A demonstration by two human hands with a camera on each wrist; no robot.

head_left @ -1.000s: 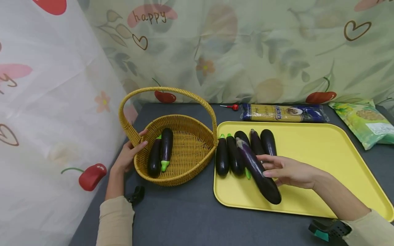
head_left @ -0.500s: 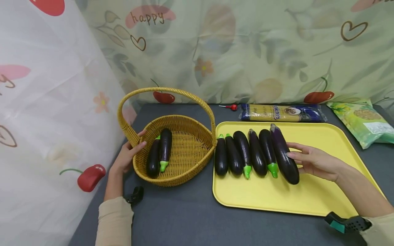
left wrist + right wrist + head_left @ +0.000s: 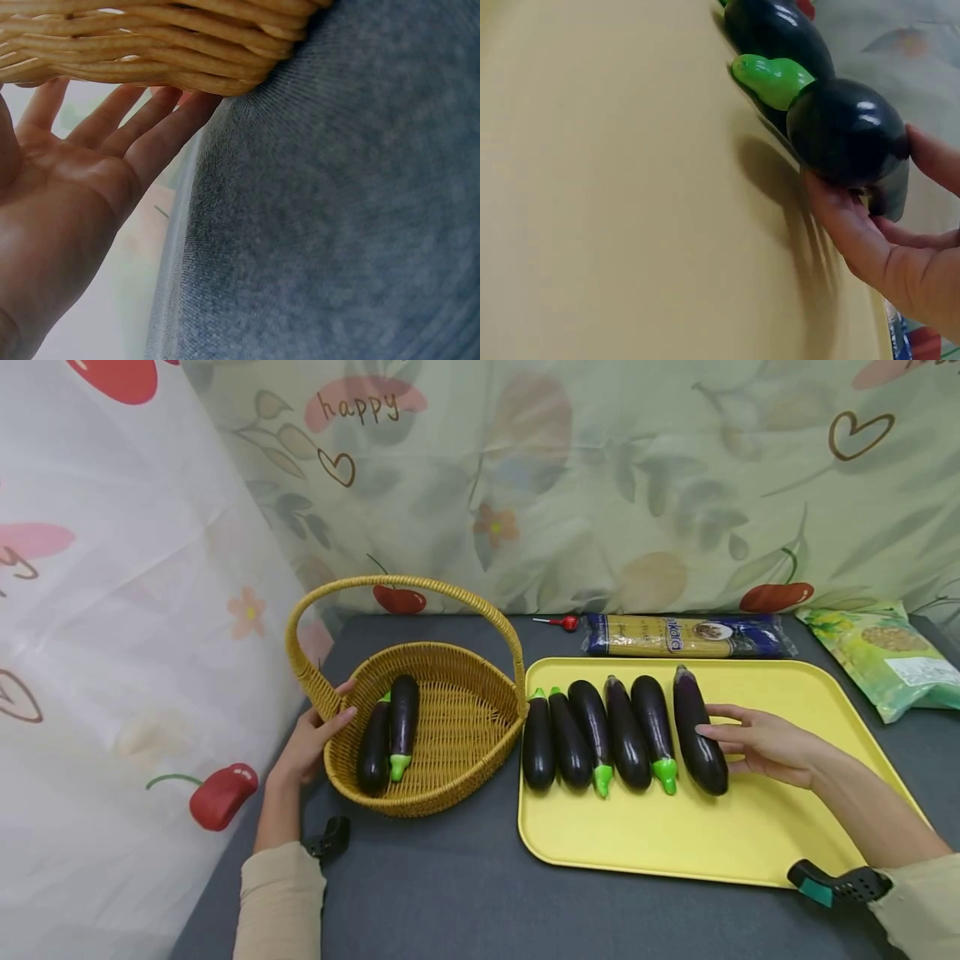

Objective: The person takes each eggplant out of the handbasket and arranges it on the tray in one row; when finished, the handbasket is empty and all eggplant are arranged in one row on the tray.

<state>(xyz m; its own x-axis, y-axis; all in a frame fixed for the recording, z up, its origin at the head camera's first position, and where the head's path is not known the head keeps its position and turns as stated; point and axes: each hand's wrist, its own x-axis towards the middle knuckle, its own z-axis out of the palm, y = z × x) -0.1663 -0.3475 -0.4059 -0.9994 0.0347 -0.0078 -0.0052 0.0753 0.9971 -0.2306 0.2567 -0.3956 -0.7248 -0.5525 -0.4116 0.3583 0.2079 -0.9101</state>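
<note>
A long dark eggplant (image 3: 699, 731) is pinched between the thumb and fingers of my right hand (image 3: 768, 745) over the yellow tray (image 3: 720, 847). In the right wrist view, the eggplant's rounded end (image 3: 847, 131) faces the camera, and a shadow lies on the tray below it. Several other eggplants (image 3: 628, 735) lie in a row to its left, some with green stem ends. My left hand (image 3: 303, 743) holds the side of the wicker basket (image 3: 465, 785) at the handle's base. Two eggplants (image 3: 405, 714) lie inside the basket. From the left wrist, the fingers (image 3: 161, 142) reach along the basket's outer side.
Behind the tray lie a blue-and-yellow pasta packet (image 3: 690, 636) and a small red lollipop-like item (image 3: 568, 622). A green bag (image 3: 885, 656) rests at the back right. Patterned curtains (image 3: 600, 485) border the dark table (image 3: 450, 885). The basket's tall handle (image 3: 420, 581) arches above it.
My right hand has carried the eggplant rightward across the row, then straightened it at the right end. The left hand and basket stay in place.
</note>
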